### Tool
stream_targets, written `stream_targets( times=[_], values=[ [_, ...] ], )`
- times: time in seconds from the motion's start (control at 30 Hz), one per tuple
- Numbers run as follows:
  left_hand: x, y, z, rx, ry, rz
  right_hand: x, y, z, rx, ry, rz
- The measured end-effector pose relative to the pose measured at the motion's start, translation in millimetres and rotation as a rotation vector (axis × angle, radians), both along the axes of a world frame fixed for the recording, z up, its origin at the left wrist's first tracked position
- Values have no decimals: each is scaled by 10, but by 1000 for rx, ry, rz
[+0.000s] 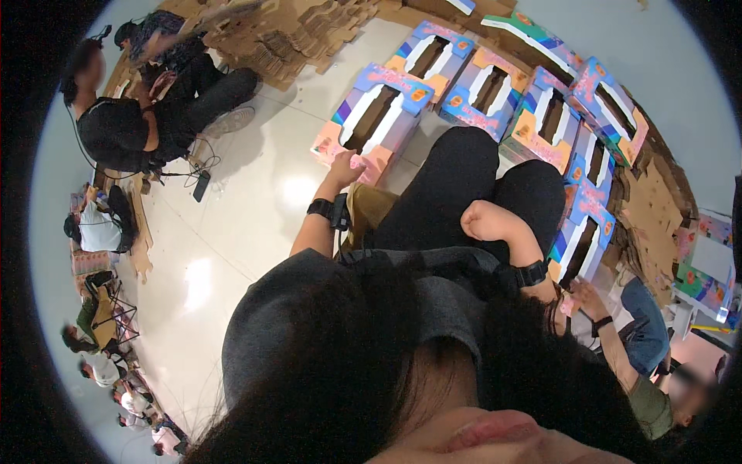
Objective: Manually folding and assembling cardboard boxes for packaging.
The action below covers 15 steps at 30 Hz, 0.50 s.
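We sit on the pale floor (pixel 255 224) with our legs drawn up, and our left hand (pixel 345 168) reaches forward to the nearest colourful carton (pixel 376 116), a purple, blue and pink box with a long window cut in its top. The fingers of that hand press against the carton's pink near corner; the grip looks curled on the flap edge, though we cannot tell whether it pinches the card or merely rests on it. Our right hand (pixel 487 220) lies on our knee, its grip balled into a loose fist with nothing in it.

As for progress, we judge much of the work done: a row of finished cartons (pixel 541 116) of the same kind curves from the near one round to our right, each standing upright with its window showing, touching or just beside its neighbour. The near carton seems formed as well, with only its front corner under our fingers. Flat brown cardboard sheets (pixel 286 31) lie piled at the far side, so more looks left to fold.

Other people sit about us, one in black (pixel 131 124) with cardboard, and another's hand (pixel 591 298) touches a carton at our right.
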<state>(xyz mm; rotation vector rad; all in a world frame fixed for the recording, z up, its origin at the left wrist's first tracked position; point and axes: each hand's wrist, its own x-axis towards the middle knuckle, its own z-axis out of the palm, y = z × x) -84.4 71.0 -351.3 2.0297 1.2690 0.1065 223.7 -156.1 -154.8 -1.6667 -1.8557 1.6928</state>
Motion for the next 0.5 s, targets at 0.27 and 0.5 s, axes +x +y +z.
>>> stream_targets(
  times=[0.27, 0.5],
  values=[
    [179, -26, 30, -54, 37, 0, 23, 18, 157, -254, 49, -29],
    [290, -32, -380, 139, 154, -169, 69, 34, 132, -356, 167, 14]
  ],
)
